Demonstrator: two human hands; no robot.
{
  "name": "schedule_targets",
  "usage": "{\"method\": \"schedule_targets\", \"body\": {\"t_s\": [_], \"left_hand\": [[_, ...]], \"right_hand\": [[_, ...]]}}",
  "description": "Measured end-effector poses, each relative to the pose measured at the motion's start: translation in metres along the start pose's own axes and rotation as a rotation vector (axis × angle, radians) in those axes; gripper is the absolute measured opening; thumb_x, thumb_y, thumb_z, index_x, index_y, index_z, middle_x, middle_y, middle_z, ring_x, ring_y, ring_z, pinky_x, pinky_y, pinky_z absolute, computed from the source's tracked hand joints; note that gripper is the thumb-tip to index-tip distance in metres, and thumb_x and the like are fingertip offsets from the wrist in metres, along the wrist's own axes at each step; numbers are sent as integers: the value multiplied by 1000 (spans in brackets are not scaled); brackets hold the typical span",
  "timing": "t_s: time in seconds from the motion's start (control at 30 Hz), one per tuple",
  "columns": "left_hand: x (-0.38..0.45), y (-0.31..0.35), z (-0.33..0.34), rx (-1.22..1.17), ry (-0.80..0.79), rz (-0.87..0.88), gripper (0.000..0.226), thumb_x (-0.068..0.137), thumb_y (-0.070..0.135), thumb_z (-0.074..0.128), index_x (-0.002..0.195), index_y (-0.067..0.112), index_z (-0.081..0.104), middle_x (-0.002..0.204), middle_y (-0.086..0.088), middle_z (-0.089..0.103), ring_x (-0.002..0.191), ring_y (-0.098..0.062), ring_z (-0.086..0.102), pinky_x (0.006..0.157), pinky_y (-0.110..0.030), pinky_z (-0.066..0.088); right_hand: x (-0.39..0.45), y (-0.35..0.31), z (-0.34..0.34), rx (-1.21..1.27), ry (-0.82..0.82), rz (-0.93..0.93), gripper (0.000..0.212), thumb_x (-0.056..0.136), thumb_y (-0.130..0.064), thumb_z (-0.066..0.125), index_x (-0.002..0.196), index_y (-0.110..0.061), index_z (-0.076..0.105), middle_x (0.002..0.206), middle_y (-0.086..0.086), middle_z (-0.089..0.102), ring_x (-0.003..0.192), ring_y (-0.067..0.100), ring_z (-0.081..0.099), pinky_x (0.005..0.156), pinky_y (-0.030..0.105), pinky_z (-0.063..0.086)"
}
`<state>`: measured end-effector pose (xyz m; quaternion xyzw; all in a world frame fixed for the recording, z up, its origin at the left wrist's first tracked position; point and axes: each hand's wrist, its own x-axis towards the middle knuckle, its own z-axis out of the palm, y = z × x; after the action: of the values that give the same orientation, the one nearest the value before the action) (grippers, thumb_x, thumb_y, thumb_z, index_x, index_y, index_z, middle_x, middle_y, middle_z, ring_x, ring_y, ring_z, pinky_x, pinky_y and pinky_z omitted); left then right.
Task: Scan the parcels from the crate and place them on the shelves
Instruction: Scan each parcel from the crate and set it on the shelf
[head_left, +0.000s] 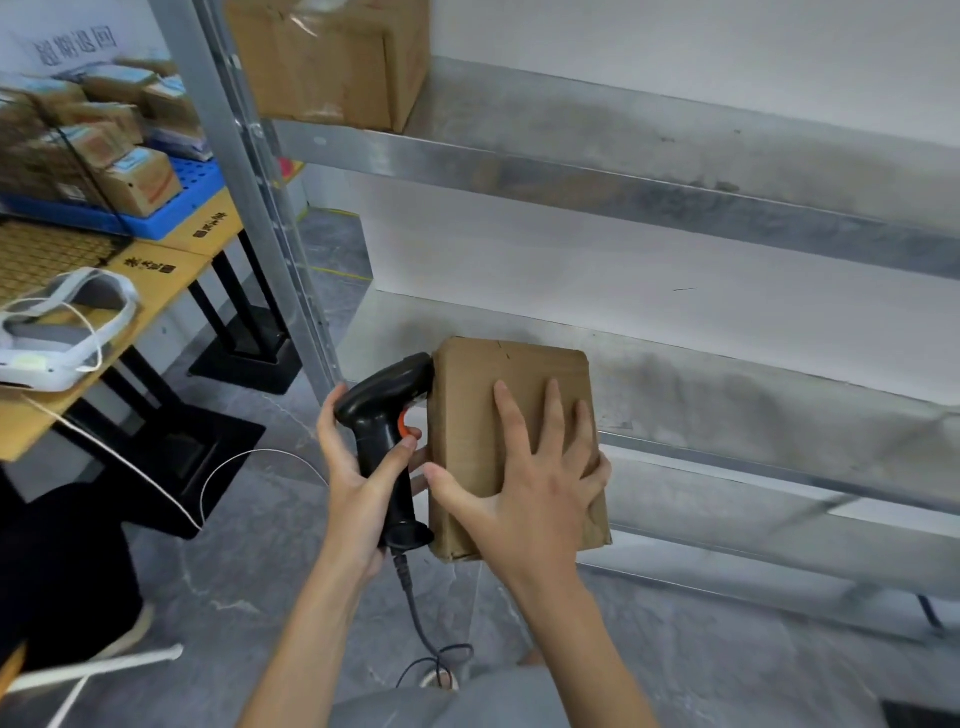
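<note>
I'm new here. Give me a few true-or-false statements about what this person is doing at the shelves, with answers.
1. The left hand grips a black handheld barcode scanner. True.
2. The right hand is empty. False: it holds a plain brown cardboard parcel, fingers spread over its face.
3. The scanner's head points away from the parcel. False: it sits against the parcel's side.
4. A larger brown cardboard box rests on the upper metal shelf. True.
5. The scanner is cordless. False: a dark cable hangs from its handle.
</note>
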<state>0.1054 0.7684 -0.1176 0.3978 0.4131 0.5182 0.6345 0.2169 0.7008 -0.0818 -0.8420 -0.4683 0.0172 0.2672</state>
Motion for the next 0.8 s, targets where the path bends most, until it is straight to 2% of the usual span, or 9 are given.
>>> {"method": "schedule_targets", "body": {"t_s": [0.07,0.17,0.23,0.3,0.37,0.47,0.57,0.63,0.8], "left_hand": [[-4,-1,-1,-23,2,-4,76,96,-7,61,144,46,36,121,7,67,91,-5,76,63,-20,59],[-8,-2,-5,-45,-3,-13,77,97,-5,62,142,52,37,114,17,74,101,-12,75,70,-24,61],[-10,0,-6,-43,-8,-26,79,96,-2,65,142,57,37,133,6,66,112,-23,73,81,-31,63],[-13,0,-4,20,-9,10,82,94,0,68,141,60,36,148,0,53,122,-18,66,94,-34,59],[-18,-2,1,79,-6,45,84,93,1,70,140,61,35,150,2,49,128,-13,61,101,-35,55],[-21,-6,2,-6,4,18,81,94,-1,67,136,61,38,133,4,61,113,-16,71,84,-32,61],[-21,-5,3,-3,-7,9,81,94,0,68,136,62,37,145,-1,52,117,-24,69,99,-51,57],[-21,-2,5,19,-31,16,82,93,2,69,133,66,38,153,-7,45,121,-29,67,102,-54,55],[-22,-4,8,-34,-90,5,80,93,3,67,130,68,38,147,-10,51,112,-29,72,81,-33,62]], "right_hand": [[-1,0,-1,20,-10,10,94,65,-82,43,151,-45,34,165,5,22,151,35,11,110,66,16],[-1,1,-1,62,-24,23,94,64,-78,43,152,-49,27,165,3,18,151,33,7,113,66,13],[-3,1,3,141,-120,53,97,64,-77,38,153,-56,5,168,-2,2,153,26,-7,118,65,2],[-5,-1,9,259,-205,105,102,65,-75,38,145,-59,-23,167,-8,-12,153,20,-17,120,61,-6],[-7,-2,13,333,-230,127,104,69,-71,45,137,-58,-31,166,-9,-17,153,19,-19,121,58,-8],[-7,2,14,345,-244,87,105,78,-62,56,142,-53,-27,167,-9,-16,154,21,-17,120,56,-7],[-4,12,9,339,-225,55,101,90,-46,65,156,-37,-10,169,-5,-2,155,21,0,125,51,8],[-1,18,5,342,-225,62,93,92,-44,65,160,-32,3,168,-5,11,152,20,18,121,46,25],[-2,18,2,232,-203,47,90,95,-43,63,161,-22,6,163,0,25,144,21,35,114,39,37]]}}
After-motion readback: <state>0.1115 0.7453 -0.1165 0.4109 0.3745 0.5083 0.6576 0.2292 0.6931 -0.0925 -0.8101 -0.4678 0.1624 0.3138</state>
